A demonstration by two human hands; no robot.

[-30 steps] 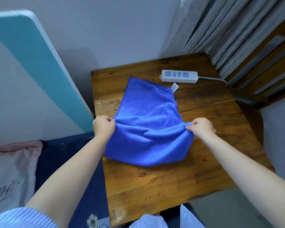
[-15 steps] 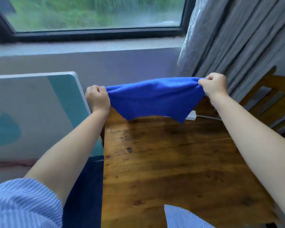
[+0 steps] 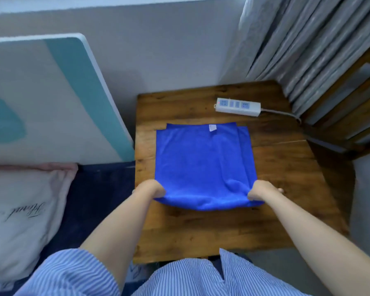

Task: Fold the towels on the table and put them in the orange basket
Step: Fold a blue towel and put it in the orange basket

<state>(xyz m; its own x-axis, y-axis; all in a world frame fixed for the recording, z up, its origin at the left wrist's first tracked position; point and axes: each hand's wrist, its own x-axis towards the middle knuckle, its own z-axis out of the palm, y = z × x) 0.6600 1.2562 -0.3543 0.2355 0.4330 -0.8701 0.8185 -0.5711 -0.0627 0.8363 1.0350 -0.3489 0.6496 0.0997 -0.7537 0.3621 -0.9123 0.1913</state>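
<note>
Left hand [image 3: 151,189] grips the near-left corner of the blue towel [image 3: 203,165], fingers curled round the cloth. Right hand [image 3: 263,190] grips the near-right corner likewise. Fingertips of both are hidden in the fabric. Towel lies folded at the centre of the wooden table [image 3: 286,178]; power strip [image 3: 238,107] at 1 o'clock from it. Both forearms reach forward, roughly parallel.

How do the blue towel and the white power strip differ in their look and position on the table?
The blue towel is soft, folded cloth; the power strip is hard white plastic. The towel is larger and nearer the person, gripped by the left hand and right hand; the strip lies untouched at the far edge. Both rest on the wooden table.
</note>
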